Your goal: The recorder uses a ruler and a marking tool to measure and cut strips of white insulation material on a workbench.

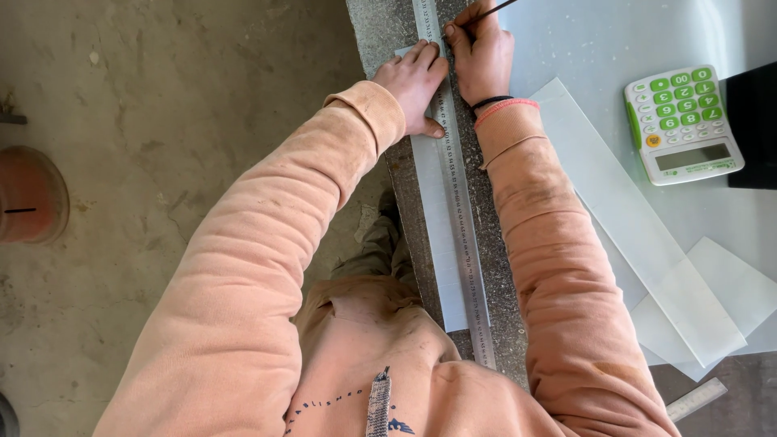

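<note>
A long metal ruler (458, 186) lies lengthwise on the grey speckled surface (380, 24), running away from the person's body, and everything else sits in relation to it. A narrow pale strip of sheet material (433, 235) lies just under and beside the ruler's left edge, touching it along its length. The left hand (414, 85) rests flat on top of the ruler and strip at the far part of the ruler, fingers held together and pressed down, the thumb lying along the strip's near side. The right hand (479, 53) is just to the right of the ruler, directly beside the left hand, its fingers pinched around a thin dark pen-like tool (486, 11) whose tip meets the ruler's right edge. A black band and a pink cuff circle the right wrist. Well to the right of the ruler, on a pale sheet (599, 40), lie a broad translucent strip (639, 235) set at a slant, overlapping further pale pieces (736, 283), and a white calculator with green keys (682, 123). A second short ruler (696, 399) lies near the right sleeve. Left of the ruler, beyond the surface's edge, is bare concrete floor (162, 97) with a reddish round pot (31, 194)
</note>
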